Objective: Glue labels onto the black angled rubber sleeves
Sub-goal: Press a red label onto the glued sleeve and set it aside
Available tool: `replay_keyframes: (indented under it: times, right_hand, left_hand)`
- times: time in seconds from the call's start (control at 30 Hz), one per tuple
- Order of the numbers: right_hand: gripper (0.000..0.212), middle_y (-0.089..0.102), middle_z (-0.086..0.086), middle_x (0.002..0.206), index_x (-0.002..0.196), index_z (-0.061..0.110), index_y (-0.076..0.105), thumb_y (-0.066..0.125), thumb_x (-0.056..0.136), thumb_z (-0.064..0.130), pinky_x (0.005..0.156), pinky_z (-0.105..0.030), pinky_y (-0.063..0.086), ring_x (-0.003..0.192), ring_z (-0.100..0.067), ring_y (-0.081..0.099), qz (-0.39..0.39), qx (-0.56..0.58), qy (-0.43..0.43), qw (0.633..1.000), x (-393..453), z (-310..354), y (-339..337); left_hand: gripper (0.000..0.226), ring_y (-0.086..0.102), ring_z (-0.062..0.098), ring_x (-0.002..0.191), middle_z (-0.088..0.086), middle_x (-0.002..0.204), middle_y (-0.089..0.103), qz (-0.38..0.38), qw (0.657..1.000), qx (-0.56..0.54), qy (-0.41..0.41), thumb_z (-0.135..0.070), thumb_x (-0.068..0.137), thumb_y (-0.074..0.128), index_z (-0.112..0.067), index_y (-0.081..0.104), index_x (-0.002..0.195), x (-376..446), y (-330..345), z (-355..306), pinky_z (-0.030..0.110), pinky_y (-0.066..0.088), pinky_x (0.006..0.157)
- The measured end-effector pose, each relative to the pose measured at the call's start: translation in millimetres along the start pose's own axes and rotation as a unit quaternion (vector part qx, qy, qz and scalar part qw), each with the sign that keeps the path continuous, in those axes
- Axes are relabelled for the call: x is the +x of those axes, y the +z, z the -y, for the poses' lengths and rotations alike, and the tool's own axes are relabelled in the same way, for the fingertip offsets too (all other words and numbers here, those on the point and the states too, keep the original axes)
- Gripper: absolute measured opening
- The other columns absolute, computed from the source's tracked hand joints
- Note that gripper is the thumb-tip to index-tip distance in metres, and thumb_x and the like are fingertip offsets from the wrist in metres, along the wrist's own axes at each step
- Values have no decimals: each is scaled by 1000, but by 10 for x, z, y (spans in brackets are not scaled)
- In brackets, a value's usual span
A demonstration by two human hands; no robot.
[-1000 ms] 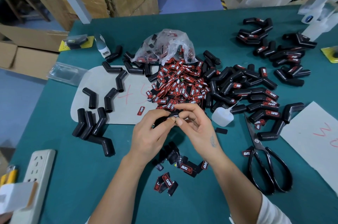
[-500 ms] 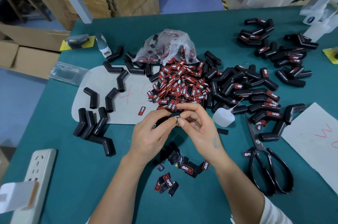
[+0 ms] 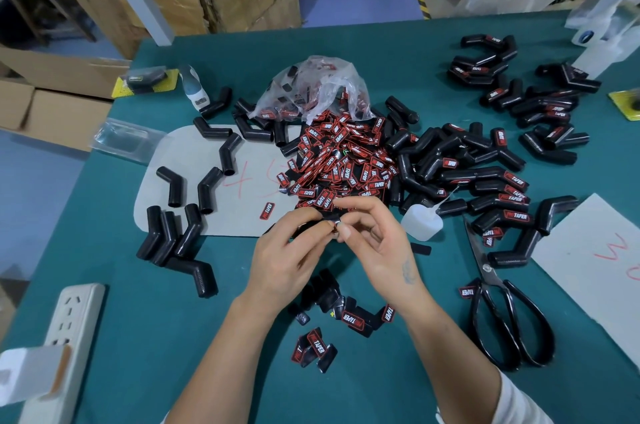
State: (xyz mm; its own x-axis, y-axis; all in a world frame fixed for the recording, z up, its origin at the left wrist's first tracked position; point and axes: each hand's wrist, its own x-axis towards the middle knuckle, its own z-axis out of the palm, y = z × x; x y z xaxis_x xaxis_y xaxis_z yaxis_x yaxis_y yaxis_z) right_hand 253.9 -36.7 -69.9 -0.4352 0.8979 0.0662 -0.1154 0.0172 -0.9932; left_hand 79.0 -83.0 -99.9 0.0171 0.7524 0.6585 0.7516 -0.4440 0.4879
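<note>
While the scraps (image 3: 317,349) are lying loose on the near cloth, they are sitting right under both wrists, so a dragged forearm could be scattering them. Just beyond, the left hand (image 3: 282,255) is curling round a black sleeve (image 3: 304,227), mostly hidden, and the right hand (image 3: 372,240) is pinching something small at the fingertips, probably a label, though I cannot tell for sure. With glue involved, fingers could be sticking or the label could be going on crooked. The glue bottle (image 3: 420,222) is lying on its side just right of the hands, risking leaks toward the label pile (image 3: 337,163) farther off.
</note>
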Motion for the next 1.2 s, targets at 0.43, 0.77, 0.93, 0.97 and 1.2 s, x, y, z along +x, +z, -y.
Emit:
replay_keyframes:
  times: [0.43, 0.77, 0.93, 0.97, 1.2]
  right_hand:
    - [28, 71, 1, 97, 125, 35, 65, 66, 101, 20, 96, -41, 55, 96, -21, 71, -18, -17, -6, 1000, -13, -28, 27]
    - [26, 73, -5, 102, 127, 32, 66, 62, 106, 17, 99, -51, 56, 101, -29, 76, -32, -1, -8, 999, 10, -53, 25]
    - [31, 71, 14, 104, 122, 44, 68, 69, 99, 23, 94, -28, 53, 102, -10, 72, -34, -23, 2, 999, 32, -44, 37]
    - [33, 70, 17, 103, 121, 45, 67, 71, 98, 23, 92, -25, 52, 100, -6, 72, -34, -29, 1, 999, 32, -55, 41]
    - [29, 71, 15, 100, 116, 49, 67, 71, 96, 28, 87, -23, 49, 99, -12, 68, -50, -52, -9, 997, 21, -86, 21]
  left_hand:
    - [10, 61, 13, 108, 3, 117, 60, -13, 997, -68, -21, -16, 107, 64, -12, 68, 115, 17, -3, -25, 25, 51, 95]
    - [20, 67, 20, 114, -11, 120, 68, -70, 966, -179, -173, -19, 96, 74, -20, 71, 116, 12, 30, -117, 35, 52, 101]
    - [34, 67, 29, 118, -9, 122, 69, -69, 950, -218, -214, -16, 96, 73, -41, 69, 119, -1, 30, -104, 58, 54, 102]
    - [34, 67, 31, 117, -7, 122, 70, -69, 946, -225, -223, -17, 96, 74, -42, 69, 118, -3, 32, -108, 62, 54, 99]
    - [14, 69, 27, 113, -7, 119, 73, -46, 949, -226, -215, -19, 97, 75, -22, 76, 110, -2, 19, -102, 66, 59, 79]
